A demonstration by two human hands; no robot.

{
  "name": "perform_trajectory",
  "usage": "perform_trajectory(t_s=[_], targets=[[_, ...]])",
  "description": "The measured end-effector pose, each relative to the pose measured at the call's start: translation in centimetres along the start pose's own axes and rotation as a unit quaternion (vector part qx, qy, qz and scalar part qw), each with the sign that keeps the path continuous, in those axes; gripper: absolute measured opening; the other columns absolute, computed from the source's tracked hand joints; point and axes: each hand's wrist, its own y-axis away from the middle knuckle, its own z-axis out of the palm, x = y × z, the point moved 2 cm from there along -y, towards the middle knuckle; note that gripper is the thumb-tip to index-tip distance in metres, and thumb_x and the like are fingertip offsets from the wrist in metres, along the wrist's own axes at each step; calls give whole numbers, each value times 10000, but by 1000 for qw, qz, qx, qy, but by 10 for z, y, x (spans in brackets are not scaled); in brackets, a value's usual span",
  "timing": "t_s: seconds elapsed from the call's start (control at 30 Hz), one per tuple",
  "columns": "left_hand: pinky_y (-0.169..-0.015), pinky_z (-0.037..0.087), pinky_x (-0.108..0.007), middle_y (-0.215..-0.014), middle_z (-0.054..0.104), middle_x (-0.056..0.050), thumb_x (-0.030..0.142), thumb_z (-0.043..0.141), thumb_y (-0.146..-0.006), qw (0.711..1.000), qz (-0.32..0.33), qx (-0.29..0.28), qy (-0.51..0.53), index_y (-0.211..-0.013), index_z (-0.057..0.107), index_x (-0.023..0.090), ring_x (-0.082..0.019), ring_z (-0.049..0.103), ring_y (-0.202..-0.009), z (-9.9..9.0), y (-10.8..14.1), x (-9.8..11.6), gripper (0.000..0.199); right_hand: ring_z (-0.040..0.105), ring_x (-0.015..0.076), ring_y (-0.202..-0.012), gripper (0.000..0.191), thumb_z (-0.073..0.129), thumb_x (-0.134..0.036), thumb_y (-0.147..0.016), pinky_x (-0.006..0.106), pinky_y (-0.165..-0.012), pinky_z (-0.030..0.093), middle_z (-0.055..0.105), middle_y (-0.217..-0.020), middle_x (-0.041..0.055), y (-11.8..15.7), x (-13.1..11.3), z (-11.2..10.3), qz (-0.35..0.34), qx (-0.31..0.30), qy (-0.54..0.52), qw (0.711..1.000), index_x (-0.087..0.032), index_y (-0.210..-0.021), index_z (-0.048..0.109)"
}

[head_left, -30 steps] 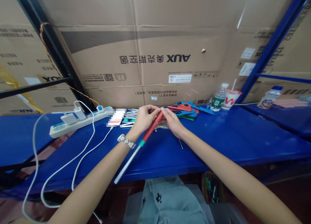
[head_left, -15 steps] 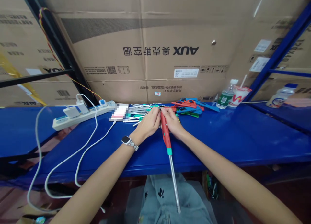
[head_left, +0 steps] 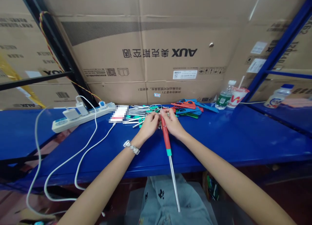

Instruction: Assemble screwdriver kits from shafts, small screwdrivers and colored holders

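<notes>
A red lighter-like tool [head_left: 166, 135] with a green collar and a long metal tube points down over the table's front edge toward my lap. My right hand [head_left: 171, 122] is closed around its upper end. Just left of it, my left hand [head_left: 150, 123] is closed in a pinch at the tool's top; what its fingers hold is too small to make out. Behind the hands lie metal tubes with green parts [head_left: 138, 111]. Red handle pieces [head_left: 184, 104] and blue handle pieces [head_left: 186, 111] are piled to the right.
A white power strip [head_left: 80, 116] with plugs and trailing white cables lies at left, beside a blurred phone-like item [head_left: 119, 113]. At right stand a green-labelled bottle [head_left: 223, 99], a cup with a straw [head_left: 236, 98] and a blue-capped bottle [head_left: 278, 97]. Cardboard [head_left: 158, 30] backs the blue table [head_left: 219, 140].
My left hand has shifted slightly down and left, away from the tool's top, and its wrist has turned. The tool has rotated a little in my right hand.
</notes>
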Motion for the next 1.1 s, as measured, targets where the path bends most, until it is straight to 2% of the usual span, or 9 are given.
perform_trajectory(t_s=[0.07,0.13,0.23,0.37,0.5,0.67,0.77,0.93,1.1], targets=[[-596,409,-306,-682,495,13,383,381,-1049,991,87,31,-92,-838,423,225,-159,491,-597,-2,5,6,267,545,132,-422,430,599,-662,-876,237,-422,449,548,-549,-96,1,0,1,20,4,-21,1000,-269,-957,445],[-696,439,-339,-789,521,-14,366,352,-1065,970,167,32,-172,-904,418,226,-182,525,-709,-3,9,11,223,546,129,-427,414,589,-657,-885,233,-421,447,531,-546,-97,2,1,2,39,3,-42,998,-270,-947,458],[-759,437,-367,-850,497,-32,318,300,-1076,945,223,15,-239,-913,388,230,-198,515,-767,-5,10,13,205,539,120,-421,397,572,-648,-896,225,-406,433,511,-546,-96,3,2,4,46,-9,-69,996,-267,-913,464],[-714,427,-363,-815,471,-19,298,284,-1073,939,232,-18,-255,-899,364,239,-197,498,-713,-11,6,8,200,522,118,-380,395,553,-650,-907,215,-382,411,515,-512,-107,5,3,6,40,-44,-82,995,-271,-930,443],[-686,409,-357,-774,463,-8,291,323,-1052,943,219,-12,-249,-872,353,243,-199,494,-682,-10,3,5,189,522,119,-358,399,547,-651,-912,205,-370,409,533,-482,-112,6,0,5,40,-48,-71,996,-272,-936,426],[-643,414,-324,-709,486,13,275,373,-1033,983,126,7,-134,-820,361,243,-179,513,-632,-2,-1,1,215,546,129,-385,339,549,-585,-937,202,-369,436,557,-482,-108,5,-6,2,29,-31,-43,998,-270,-991,438],[-608,418,-304,-673,478,30,324,389,-1038,994,83,11,-72,-804,386,236,-162,505,-598,0,-2,-3,250,542,127,-376,335,557,-579,-938,201,-361,428,554,-491,-107,5,-7,1,30,-28,-37,998,-271,-1004,445],[-630,405,-318,-705,504,18,379,346,-1058,985,114,21,-127,-848,399,235,-175,522,-642,-4,5,2,261,554,133,-378,352,556,-599,-933,191,-337,396,556,-495,-101,6,-7,1,39,-29,-31,998,-273,-1011,449],[-629,367,-327,-706,482,14,318,343,-1036,962,181,-5,-204,-828,364,241,-178,487,-627,-5,7,9,224,532,127,-362,368,539,-623,-932,186,-323,375,552,-489,-101,6,-6,0,44,-23,-34,998,-272,-1003,454]])
